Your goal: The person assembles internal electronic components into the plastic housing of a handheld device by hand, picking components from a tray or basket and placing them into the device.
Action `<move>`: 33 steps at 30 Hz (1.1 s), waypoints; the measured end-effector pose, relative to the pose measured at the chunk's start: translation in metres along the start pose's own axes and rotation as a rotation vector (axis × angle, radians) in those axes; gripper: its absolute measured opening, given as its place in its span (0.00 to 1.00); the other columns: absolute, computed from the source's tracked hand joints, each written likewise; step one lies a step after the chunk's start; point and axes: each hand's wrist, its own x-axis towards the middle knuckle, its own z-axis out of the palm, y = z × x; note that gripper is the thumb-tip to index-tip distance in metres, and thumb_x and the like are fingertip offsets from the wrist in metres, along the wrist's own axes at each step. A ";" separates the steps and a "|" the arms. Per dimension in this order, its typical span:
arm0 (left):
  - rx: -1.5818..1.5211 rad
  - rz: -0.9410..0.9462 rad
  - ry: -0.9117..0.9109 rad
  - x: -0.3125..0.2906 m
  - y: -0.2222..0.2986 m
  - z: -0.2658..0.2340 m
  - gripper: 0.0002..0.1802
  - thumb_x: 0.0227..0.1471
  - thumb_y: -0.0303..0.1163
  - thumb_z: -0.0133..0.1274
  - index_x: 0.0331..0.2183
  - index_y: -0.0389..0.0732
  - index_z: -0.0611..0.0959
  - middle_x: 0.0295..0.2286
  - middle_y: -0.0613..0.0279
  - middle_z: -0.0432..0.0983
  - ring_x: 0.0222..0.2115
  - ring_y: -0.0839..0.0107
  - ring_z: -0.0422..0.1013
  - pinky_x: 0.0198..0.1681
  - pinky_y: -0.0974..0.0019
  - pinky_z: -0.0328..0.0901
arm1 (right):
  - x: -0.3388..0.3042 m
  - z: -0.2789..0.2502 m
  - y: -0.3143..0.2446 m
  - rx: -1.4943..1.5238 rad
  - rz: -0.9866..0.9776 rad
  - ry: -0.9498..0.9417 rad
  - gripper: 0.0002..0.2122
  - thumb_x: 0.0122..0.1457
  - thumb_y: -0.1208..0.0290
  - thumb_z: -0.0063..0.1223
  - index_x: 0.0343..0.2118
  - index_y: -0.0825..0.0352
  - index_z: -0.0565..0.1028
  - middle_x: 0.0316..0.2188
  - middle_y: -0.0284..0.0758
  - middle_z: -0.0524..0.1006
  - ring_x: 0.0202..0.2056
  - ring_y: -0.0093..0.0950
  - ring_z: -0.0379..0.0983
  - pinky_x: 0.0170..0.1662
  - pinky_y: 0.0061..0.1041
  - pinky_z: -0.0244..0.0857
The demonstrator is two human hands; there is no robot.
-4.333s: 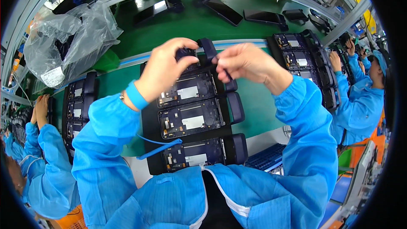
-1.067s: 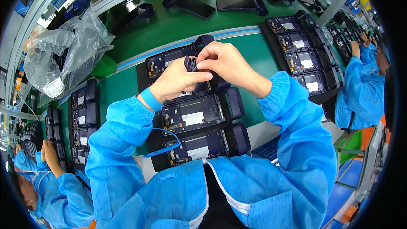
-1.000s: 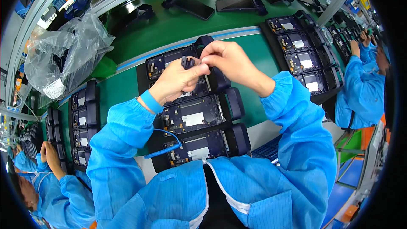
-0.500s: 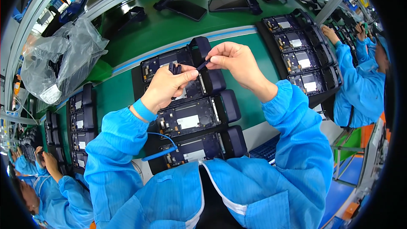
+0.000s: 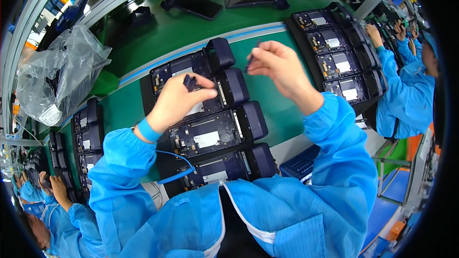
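Several dark device housings (image 5: 205, 138) lie in a row on a black tray before me, their insides showing circuit parts and a white rectangle. My left hand (image 5: 179, 100) is over the upper housings, closed round a few small black plastic pieces (image 5: 190, 83) that stick up from its fingers. To its right, my right hand (image 5: 279, 69) pinches a thin black strip-like piece (image 5: 252, 56) between thumb and fingers, held upright above the green bench. A blue band with a coiled blue cord (image 5: 177, 177) is round my left wrist.
Another tray of housings (image 5: 334, 52) stands at the right, more housings (image 5: 86, 138) at the left. Finished-looking handheld devices (image 5: 196, 5) lie on the green conveyor (image 5: 158, 43) beyond a metal rail. A clear plastic bag (image 5: 62, 71) hangs at left. Co-workers in blue sit on both sides.
My right hand has moved right, away from my left, carrying the thin black piece, which now stands upright. The left hand has shifted slightly left and down, still holding its small pieces.
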 end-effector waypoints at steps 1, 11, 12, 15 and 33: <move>0.182 0.186 0.020 -0.002 -0.009 -0.006 0.12 0.39 0.30 0.61 0.27 0.34 0.77 0.33 0.55 0.75 0.30 0.73 0.71 0.33 0.71 0.65 | 0.003 -0.015 0.001 -0.098 0.080 0.020 0.05 0.56 0.72 0.49 0.31 0.68 0.69 0.29 0.36 0.74 0.28 0.25 0.73 0.34 0.25 0.71; 0.668 0.258 -0.099 -0.010 -0.022 -0.003 0.20 0.29 0.30 0.66 0.20 0.36 0.70 0.48 0.39 0.60 0.43 0.45 0.66 0.42 0.60 0.65 | 0.012 -0.006 0.021 -0.009 0.386 -0.137 0.14 0.56 0.72 0.48 0.39 0.79 0.65 0.34 0.45 0.72 0.35 0.33 0.73 0.38 0.30 0.69; 0.646 0.301 -0.099 -0.009 -0.023 -0.006 0.19 0.30 0.30 0.66 0.21 0.34 0.71 0.48 0.40 0.60 0.40 0.46 0.67 0.40 0.60 0.66 | 0.012 -0.003 0.020 0.028 0.390 -0.169 0.15 0.56 0.72 0.48 0.40 0.79 0.65 0.35 0.45 0.72 0.35 0.33 0.73 0.39 0.30 0.69; 0.592 0.372 -0.083 -0.009 -0.027 -0.012 0.17 0.31 0.28 0.65 0.20 0.34 0.71 0.46 0.42 0.61 0.38 0.48 0.69 0.39 0.61 0.67 | 0.015 -0.002 0.019 0.023 0.403 -0.180 0.14 0.56 0.72 0.48 0.40 0.78 0.66 0.36 0.45 0.72 0.35 0.33 0.73 0.40 0.31 0.68; 0.374 0.342 -0.079 -0.016 -0.038 -0.014 0.17 0.33 0.28 0.64 0.19 0.34 0.70 0.47 0.47 0.59 0.35 0.53 0.70 0.34 0.64 0.68 | 0.022 0.028 0.043 -0.129 0.459 -0.275 0.11 0.45 0.75 0.60 0.30 0.71 0.72 0.23 0.36 0.73 0.24 0.25 0.72 0.28 0.23 0.69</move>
